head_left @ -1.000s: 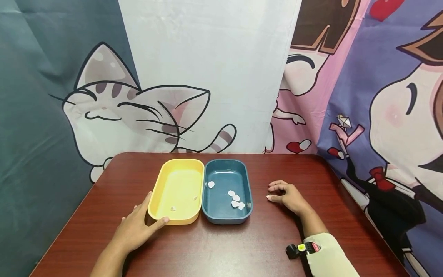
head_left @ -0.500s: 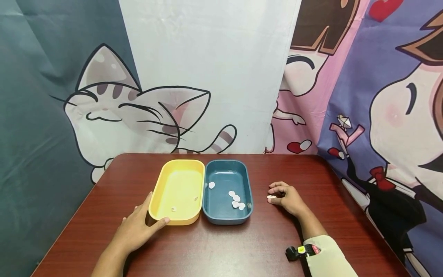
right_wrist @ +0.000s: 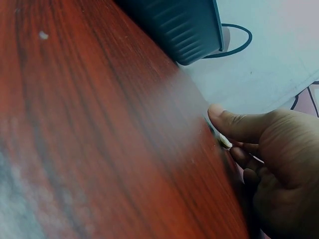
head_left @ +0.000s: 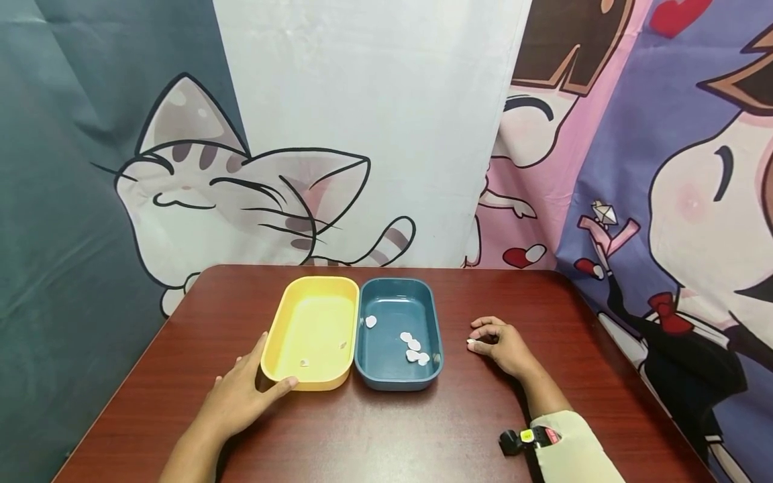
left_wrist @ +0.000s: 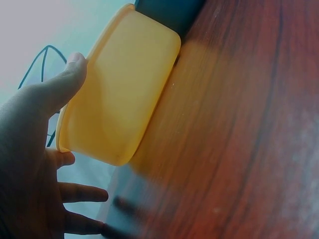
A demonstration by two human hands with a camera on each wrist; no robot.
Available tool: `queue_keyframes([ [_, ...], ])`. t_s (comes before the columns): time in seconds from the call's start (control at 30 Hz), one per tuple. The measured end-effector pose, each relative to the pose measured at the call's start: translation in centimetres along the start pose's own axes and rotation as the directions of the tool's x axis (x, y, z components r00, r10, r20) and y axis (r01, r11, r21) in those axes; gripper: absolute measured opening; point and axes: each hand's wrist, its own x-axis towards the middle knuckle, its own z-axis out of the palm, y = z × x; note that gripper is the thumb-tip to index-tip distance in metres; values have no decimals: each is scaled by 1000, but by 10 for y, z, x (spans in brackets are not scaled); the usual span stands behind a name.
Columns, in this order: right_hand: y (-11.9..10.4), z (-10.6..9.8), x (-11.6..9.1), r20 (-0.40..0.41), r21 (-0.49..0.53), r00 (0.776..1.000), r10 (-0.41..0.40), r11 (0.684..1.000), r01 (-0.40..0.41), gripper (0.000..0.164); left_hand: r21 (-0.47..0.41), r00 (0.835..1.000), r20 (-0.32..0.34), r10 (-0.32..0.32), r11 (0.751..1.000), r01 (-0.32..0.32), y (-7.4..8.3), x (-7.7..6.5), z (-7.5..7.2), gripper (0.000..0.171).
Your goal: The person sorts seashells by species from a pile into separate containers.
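Observation:
My left hand [head_left: 238, 396] holds the near left corner of a yellow tray [head_left: 282, 322], thumb at its front rim and fingers along its left side. In the left wrist view, the thumb and index fingertip meet the tray's rim while the other fingers spread free. My right hand [head_left: 504, 345] is low over the table, right of a blue tray [head_left: 395, 385]. Between its thumb and fingers it pinches a small white shell-like piece [right_wrist: 225, 141], mostly covered by the fingertips. Several white flat pieces [head_left: 413, 345] lie in the blue tray. Two small pale bits [head_left: 304, 363] are in the yellow one.
Both trays stand side by side on a red-brown wooden table [head_left: 374, 436]. A black camera [head_left: 510, 442] is strapped at the right sleeve [head_left: 576, 446]. A cartoon-printed cloth [head_left: 386, 134] hangs behind the table's far edge. A pale speck [right_wrist: 44, 35] shows on the tabletop.
The white piece in my right fingertips turned flatter and showed more half a second ago; now less of it shows. The left hand and both trays keep their places.

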Motion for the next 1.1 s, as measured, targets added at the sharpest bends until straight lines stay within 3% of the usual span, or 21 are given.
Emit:
queue_keyframes([
  [0.47, -3, 0, 0, -40, 61, 999, 8, 998, -6, 8, 2, 1000, -2, 6, 1000, -6, 0, 1, 0, 116],
  [0.8, -16, -1, 4, -77, 144, 996, 41, 989, -30, 12, -2, 1000, -17, 13, 1000, -13, 1, 0, 1, 115],
  [1.1, -34, -1, 11, -94, 146, 995, 33, 989, -19, 13, 2, 1000, -1, 2, 1000, -2, 2, -1, -1, 116],
])
